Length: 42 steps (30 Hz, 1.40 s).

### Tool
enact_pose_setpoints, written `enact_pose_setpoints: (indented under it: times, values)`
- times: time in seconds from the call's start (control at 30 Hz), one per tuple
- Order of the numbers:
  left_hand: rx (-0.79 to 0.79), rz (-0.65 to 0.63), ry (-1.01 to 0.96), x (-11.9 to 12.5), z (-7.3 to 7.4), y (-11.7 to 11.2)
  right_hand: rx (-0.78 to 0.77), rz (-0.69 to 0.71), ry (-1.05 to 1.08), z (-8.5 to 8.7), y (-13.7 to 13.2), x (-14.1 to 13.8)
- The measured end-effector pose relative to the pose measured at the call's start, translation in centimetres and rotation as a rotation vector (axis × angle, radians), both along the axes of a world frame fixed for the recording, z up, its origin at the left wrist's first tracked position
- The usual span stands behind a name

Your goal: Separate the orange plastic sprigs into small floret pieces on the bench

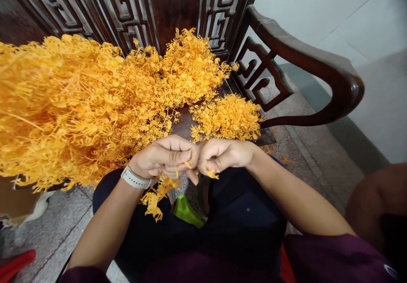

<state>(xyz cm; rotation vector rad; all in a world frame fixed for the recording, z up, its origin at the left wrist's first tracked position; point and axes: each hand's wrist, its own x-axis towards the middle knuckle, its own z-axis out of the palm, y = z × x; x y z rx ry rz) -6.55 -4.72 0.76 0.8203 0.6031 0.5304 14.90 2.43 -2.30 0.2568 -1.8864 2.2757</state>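
Note:
My left hand (163,158) is closed around a sprig of orange plastic foliage (155,198) that hangs below the fist over my lap. My right hand (221,155) is closed too, pinching a small orange plastic piece (211,173) at the fingertips. The two fists touch knuckle to knuckle above my knees. A white watch band (135,180) sits on my left wrist. Just beyond the hands, a big heap of orange plastic foliage (79,105) covers the seat of a dark wooden chair, with a smaller separate pile (227,117) to its right.
The carved dark wooden chair has a curved armrest (305,62) at the right and a fretwork back (127,7). A green object (187,213) shows between my knees. Speckled grey floor (311,160) and white wall tiles lie right. A red thing (15,264) sits at lower left.

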Motion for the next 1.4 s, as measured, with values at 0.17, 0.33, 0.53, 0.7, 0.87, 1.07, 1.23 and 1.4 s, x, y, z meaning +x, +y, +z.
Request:
enact_pose_setpoints:
  times: [0.17,0.33,0.53,0.7,0.87,1.07,1.23,1.4]
  values:
    - [-0.001,0.204,-0.098,0.0,0.2,0.3,-0.013,-0.206,-0.018,1.4,0.1,0.3]
    - [0.066,0.634,-0.147,0.5,0.9,1.8,0.186,-0.982,-0.249,0.5,2.1,1.7]
    - [0.114,0.854,-0.097,0.5,0.4,2.5,0.992,-1.339,-0.681,-1.0,5.7,6.2]
    - [0.121,0.882,-0.128,0.7,0.0,2.6,1.061,-1.342,-0.725,-1.7,6.4,7.7]
    - [0.086,0.872,-0.212,0.8,-0.2,2.7,0.732,-1.055,-0.377,-0.3,3.4,4.3]
    - [0.072,0.871,-0.151,1.7,-0.1,2.4,0.641,-0.876,-0.163,0.8,-0.2,0.5]
    - [0.205,0.762,-0.036,1.8,-0.6,2.2,0.366,-0.995,-0.109,0.1,0.3,0.3]
    - [0.316,0.659,0.279,2.4,-1.5,2.2,0.212,-1.07,-0.068,-0.1,1.0,0.4]
